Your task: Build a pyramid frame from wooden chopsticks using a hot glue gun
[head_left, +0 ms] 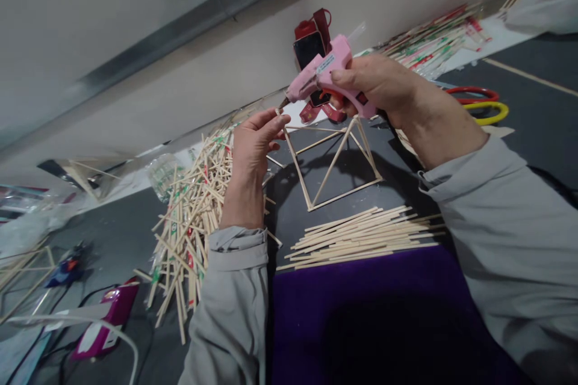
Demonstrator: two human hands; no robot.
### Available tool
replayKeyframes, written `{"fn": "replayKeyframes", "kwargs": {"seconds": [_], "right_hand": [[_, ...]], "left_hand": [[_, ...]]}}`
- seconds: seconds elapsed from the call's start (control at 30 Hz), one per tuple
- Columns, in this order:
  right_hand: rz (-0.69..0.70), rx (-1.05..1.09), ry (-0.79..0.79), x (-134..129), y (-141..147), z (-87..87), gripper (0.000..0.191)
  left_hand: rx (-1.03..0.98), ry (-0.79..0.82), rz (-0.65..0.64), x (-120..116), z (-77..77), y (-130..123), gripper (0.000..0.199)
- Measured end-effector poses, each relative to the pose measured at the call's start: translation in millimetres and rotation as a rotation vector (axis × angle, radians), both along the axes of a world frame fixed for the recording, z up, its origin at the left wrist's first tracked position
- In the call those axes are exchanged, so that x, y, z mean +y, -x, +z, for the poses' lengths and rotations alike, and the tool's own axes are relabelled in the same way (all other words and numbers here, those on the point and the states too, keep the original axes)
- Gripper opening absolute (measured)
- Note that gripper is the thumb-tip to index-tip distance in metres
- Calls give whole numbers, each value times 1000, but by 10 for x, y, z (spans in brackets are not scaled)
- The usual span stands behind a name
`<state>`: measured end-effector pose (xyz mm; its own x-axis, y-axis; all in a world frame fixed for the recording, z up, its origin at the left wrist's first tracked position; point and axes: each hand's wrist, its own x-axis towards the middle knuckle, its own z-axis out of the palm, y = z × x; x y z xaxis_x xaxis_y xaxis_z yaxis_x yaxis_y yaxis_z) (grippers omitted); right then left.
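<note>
In my right hand (379,84) is a pink glue gun (334,66), gripped by its handle, with a clear glue stick (357,31) poking out of its back. Its nozzle points down to the left and meets the tip of a thin wooden stick between my left fingers. My left hand (255,141) pinches that stick end at the upper left corner of a frame of wooden sticks (332,171). The frame stands on the dark table, joined at its corners. Closer to me lies a row of loose wooden sticks (361,234).
Left of my forearm is a heap of sticks and torn wrappers (194,210). Scissors with red and yellow handles (485,111) lie to the right. A red-capped bottle (309,42) stands behind the glue gun. A magenta power strip (106,319) and cables lie at lower left.
</note>
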<state>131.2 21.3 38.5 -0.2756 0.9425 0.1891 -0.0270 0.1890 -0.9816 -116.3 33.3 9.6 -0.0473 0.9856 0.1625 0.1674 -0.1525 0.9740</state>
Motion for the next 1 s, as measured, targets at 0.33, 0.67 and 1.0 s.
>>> {"fn": "replayKeyframes", "kwargs": {"seconds": [0.33, 0.67, 1.0], "right_hand": [[29, 15, 9, 19, 12, -23, 35], [18, 36, 35, -15, 26, 4, 35], [-20, 37, 12, 14, 22, -18, 37]], "left_hand": [[10, -3, -7, 11, -9, 1, 43], [-4, -5, -7, 10, -10, 0, 44], [11, -9, -8, 22, -20, 9, 41]]}}
